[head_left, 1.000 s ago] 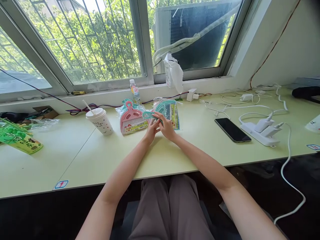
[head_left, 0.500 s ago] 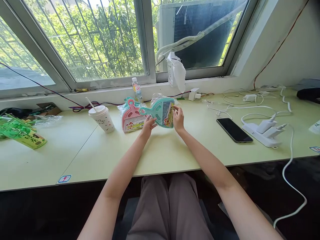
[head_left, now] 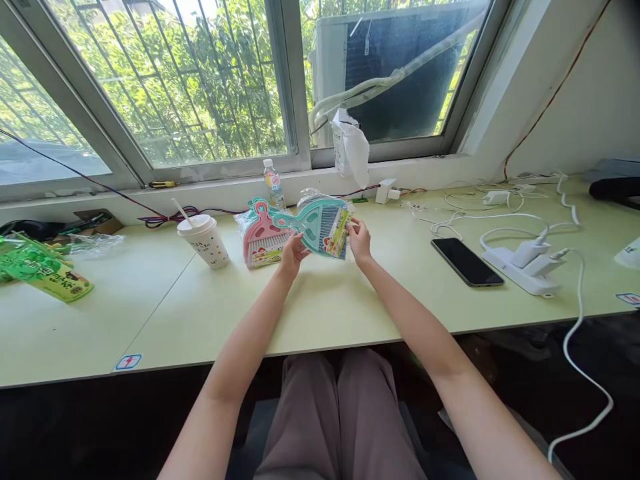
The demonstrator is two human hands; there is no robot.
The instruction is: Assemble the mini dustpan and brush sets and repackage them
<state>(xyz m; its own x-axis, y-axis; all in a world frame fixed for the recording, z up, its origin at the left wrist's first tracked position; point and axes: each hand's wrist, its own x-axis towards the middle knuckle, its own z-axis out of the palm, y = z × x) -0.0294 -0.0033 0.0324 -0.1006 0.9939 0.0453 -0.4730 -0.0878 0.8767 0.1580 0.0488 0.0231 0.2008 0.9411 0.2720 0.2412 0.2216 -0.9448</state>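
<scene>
Between my hands is a teal dustpan and brush set (head_left: 311,224) with grey bristles and a yellow printed label, held up over the desk. My left hand (head_left: 294,255) is closed on its lower left side, below the handle. The fingers of my right hand (head_left: 359,241) pinch its right edge beside the label. A pink dustpan and brush set (head_left: 264,233) in clear plastic lies just behind my left hand. Teal handle parts show behind the pink one, mostly hidden.
A white cup with a straw (head_left: 204,244) and a drink bottle (head_left: 273,183) stand to the left. Rightward lie a black phone (head_left: 467,262) and a power strip (head_left: 520,269) with white cables. A green snack bag (head_left: 47,270) is at far left.
The teal set has turned in my hands, so its bristles and label face me more fully. My left hand has shifted slightly left.
</scene>
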